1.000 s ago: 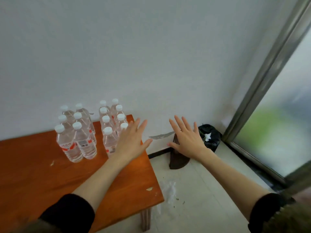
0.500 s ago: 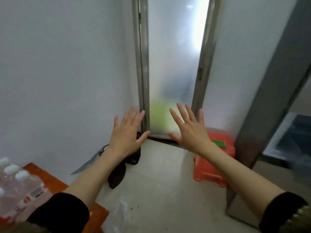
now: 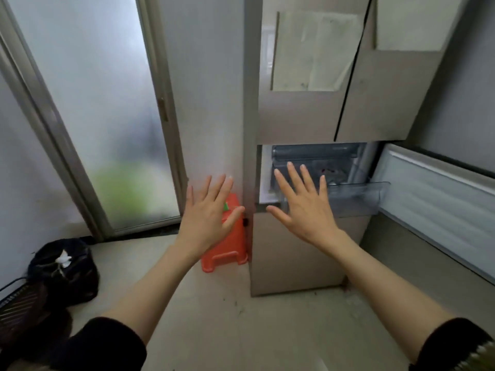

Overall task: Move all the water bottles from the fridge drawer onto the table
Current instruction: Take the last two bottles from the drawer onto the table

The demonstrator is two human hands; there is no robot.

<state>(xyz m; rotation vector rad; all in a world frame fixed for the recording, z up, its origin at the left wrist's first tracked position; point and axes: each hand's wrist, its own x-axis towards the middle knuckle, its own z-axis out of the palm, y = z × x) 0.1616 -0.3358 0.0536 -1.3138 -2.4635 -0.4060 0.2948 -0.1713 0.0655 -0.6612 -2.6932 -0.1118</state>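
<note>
Just now both hands are spread flat with fingers straight, holding nothing: the left hand [image 3: 207,214] hangs in front of an orange stool [image 3: 230,245], and the right hand [image 3: 301,207] is raised before the open fridge drawer [image 3: 356,195]. Beyond the right hand's fingertips, inside that compartment, there is a blur of clear plastic with a small red mark, which may be water bottles, but they are too indistinct to tell or count. No table shows in this view.

As a judgement, a full bottle of this kind will be moderately heavy for its size, with thin walls that give under a squeeze and possibly a damp, slick skin from the cold. Best hold: around the body below the shoulder, or by the stiffer neck under the cap, thumb opposite the fingers.

Counted: two hands, both free; one stool just past the left palm; one open drawer with its door [image 3: 434,194] swung out to the right of the right hand; one dark bag [image 3: 64,269] on the floor, well off to the left of the left hand; bottles, number unknown.
</note>
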